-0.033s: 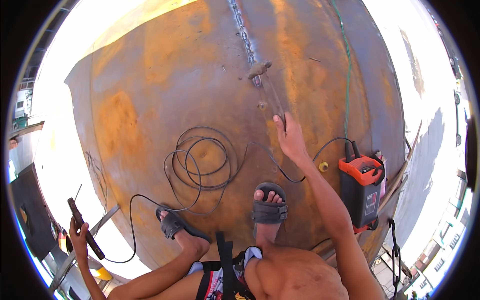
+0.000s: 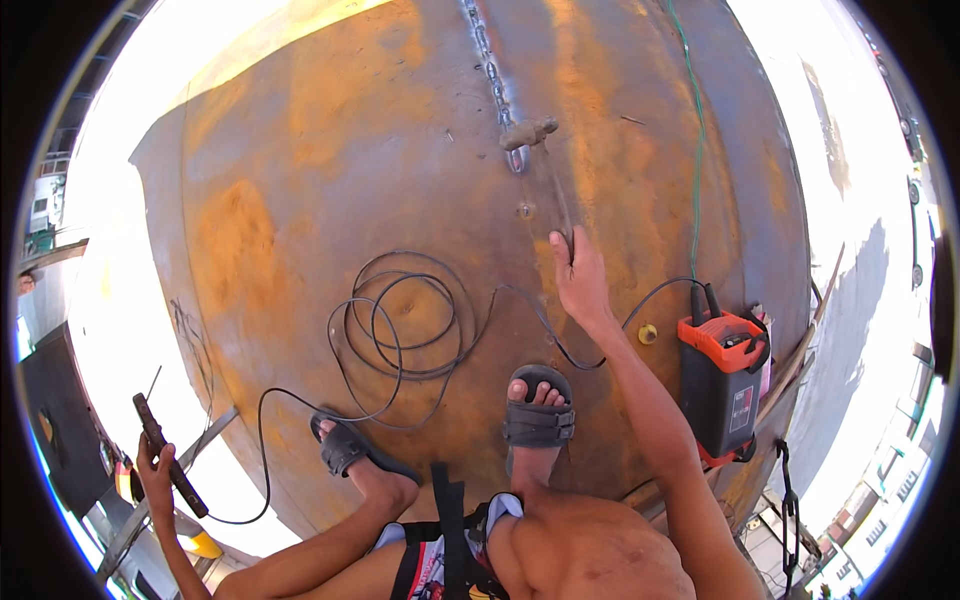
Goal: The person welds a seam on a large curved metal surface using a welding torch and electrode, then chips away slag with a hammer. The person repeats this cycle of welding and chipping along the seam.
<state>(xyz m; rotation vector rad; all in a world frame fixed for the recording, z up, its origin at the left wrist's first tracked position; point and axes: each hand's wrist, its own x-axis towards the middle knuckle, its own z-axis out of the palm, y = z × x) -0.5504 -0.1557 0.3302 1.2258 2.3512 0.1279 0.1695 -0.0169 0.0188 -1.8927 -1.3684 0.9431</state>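
Note:
My right hand point(image 2: 583, 285) is closed round the thin handle of a hammer point(image 2: 530, 133). The hammer's head is over the near end of a bright, beaded weld seam point(image 2: 490, 75); I cannot tell whether it touches. That seam runs away from me along a rusty steel plate point(image 2: 300, 200). Out at the left, my left hand point(image 2: 157, 478) grips a dark electrode holder point(image 2: 172, 460), a thin welding rod point(image 2: 154, 382) sticking up from its end. A black cable point(image 2: 263, 440) leads from the holder to loose loops on the plate. A small weld spot point(image 2: 525, 211) lies just nearer than the seam.
An orange and black welding machine point(image 2: 722, 380) stands at the right, the black cable and a green cable point(image 2: 697, 150) running to it. My sandalled feet point(image 2: 540, 410) are on the plate. A yellow round piece point(image 2: 648, 334) lies beside the machine. A dark chain point(image 2: 790, 510) hangs past the right edge.
The hammer's head has shifted slightly to the right, and its handle has turned a little. My left hand and the electrode holder have hardly moved.

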